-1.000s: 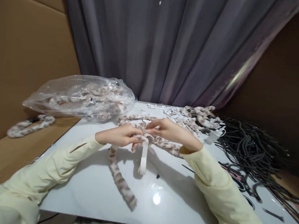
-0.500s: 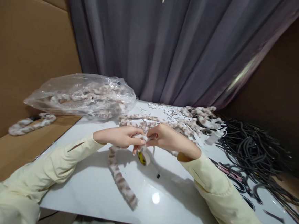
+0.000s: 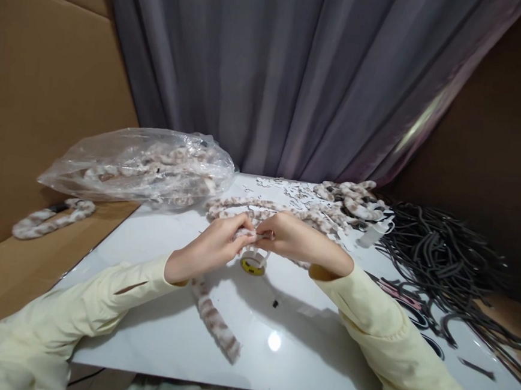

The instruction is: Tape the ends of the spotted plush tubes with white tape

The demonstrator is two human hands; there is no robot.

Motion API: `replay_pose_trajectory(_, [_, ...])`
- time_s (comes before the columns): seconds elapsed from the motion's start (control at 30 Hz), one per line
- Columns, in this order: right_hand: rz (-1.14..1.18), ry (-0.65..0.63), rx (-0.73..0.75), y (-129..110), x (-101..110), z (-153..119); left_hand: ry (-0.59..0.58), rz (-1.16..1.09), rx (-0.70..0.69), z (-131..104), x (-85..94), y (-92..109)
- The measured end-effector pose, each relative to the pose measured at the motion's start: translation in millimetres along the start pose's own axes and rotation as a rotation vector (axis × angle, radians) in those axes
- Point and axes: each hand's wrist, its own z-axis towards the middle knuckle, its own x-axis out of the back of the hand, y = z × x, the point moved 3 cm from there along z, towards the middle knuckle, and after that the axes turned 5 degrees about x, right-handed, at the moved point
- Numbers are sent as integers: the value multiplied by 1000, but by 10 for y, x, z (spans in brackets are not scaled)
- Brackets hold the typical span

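Note:
My left hand (image 3: 215, 244) is closed, its thumb and fingers pinching the end of a fluffy white-and-brown spotted plush tube (image 3: 218, 321). The rest of this tube trails from under the hand toward the table's front edge. Fingertip to fingertip with it, my right hand (image 3: 290, 239) also pinches the plush end; the exact grip is hidden by the fingers. Just below both hands stands a white ring-shaped roll, perhaps tape, with a yellow centre (image 3: 253, 264). A thin white strip rises from it toward the fingers. A small black piece (image 3: 275, 304) lies on the table nearby.
More plush tubes (image 3: 353, 199) lie behind my hands. A clear plastic bag (image 3: 140, 167) of them sits back left, near a single loop (image 3: 53, 219) on cardboard. At right are a white bottle (image 3: 373, 233), pink-handled scissors (image 3: 399, 292) and heaped black cords (image 3: 435, 263).
My left hand has tilted, with its wrist lower and nearer me. The roll has turned and shifted slightly, so its yellow side now faces me. The right hand stays nearly in place.

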Motion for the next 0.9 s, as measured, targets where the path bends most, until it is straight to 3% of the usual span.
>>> replay_pose_trajectory(0.23, [-144,19,-6,33,-61,8,-179,-186,237,75,35,-1])
replay_pose_trajectory(0.5, [-448,-12,-59,-56,-91,1,-254,-371,237,115,20,-92])
replay_pose_trajectory(0.7, [-681,52,42,-122,-170,16,-366,-703,331,169,-35,-143])
replay_pose_trajectory(0.9, [-848,103,116,-154,-188,25,-315,-825,428,211,-16,-192])
